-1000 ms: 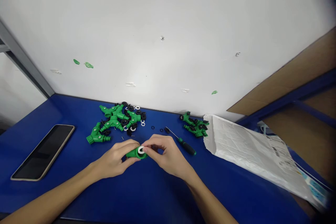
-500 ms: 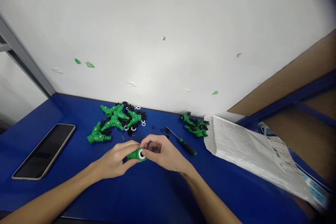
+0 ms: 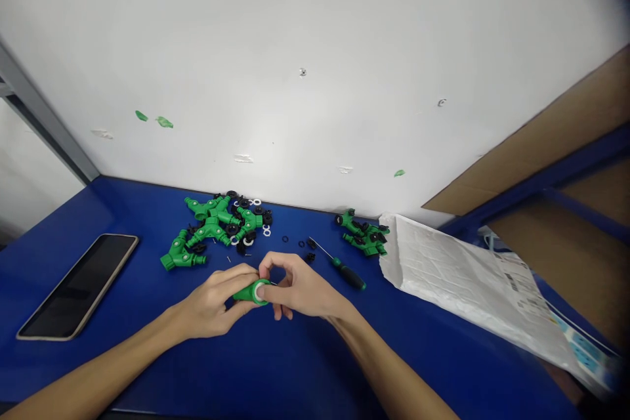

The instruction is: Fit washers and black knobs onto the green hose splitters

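Observation:
My left hand [image 3: 216, 298] grips a green plastic fitting [image 3: 243, 293] between thumb and fingers, its round opening turned up toward me. A white ring [image 3: 258, 291] sits in that opening. The thumb of my right hand [image 3: 295, 287] presses on the ring, while its index finger curls over the fitting's far edge. Part of the opening is covered by this thumb. Beyond my hands lie several green Y-shaped fittings [image 3: 209, 230] among black parts and white rings [image 3: 266, 231].
A screwdriver [image 3: 348, 272] lies right of my hands, near small black rings [image 3: 302, 244]. Behind it is a second cluster of green fittings [image 3: 367, 239]. A white padded envelope [image 3: 457, 282] lies at the right, a phone [image 3: 79, 285] at the left. A white wall stands behind.
My right thumb has moved further over the white ring, and the other right fingers have spread below the fitting. The whole view has shifted slightly.

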